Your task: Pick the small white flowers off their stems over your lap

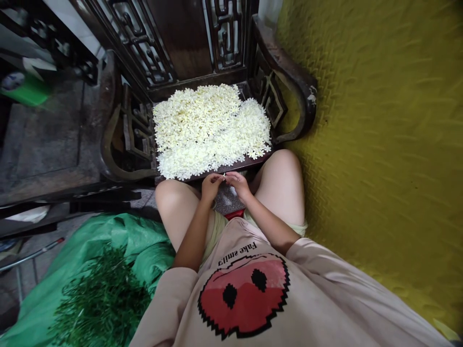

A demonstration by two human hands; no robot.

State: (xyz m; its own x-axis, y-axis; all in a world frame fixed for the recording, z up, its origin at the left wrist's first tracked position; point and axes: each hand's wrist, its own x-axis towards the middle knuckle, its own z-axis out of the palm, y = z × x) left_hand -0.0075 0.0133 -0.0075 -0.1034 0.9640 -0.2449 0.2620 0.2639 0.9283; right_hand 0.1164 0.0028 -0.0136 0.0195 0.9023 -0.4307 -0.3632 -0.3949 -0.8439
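Left hand: yours, fingertips pinched on a small white piece, too small to identify.
Right hand: yours, fingertips at the same piece; whether they grip it, cannot tell.
Pair: together, between your knees, just before the seat's front edge.
Blossoms: white to pale yellow, spread in a thick layer on the seat, beyond your hands.
Chair: dark wood, openwork back, curved arms.
Greens: leafy heap on green sheeting, to your left.
Wall: yellow, textured, to your right.
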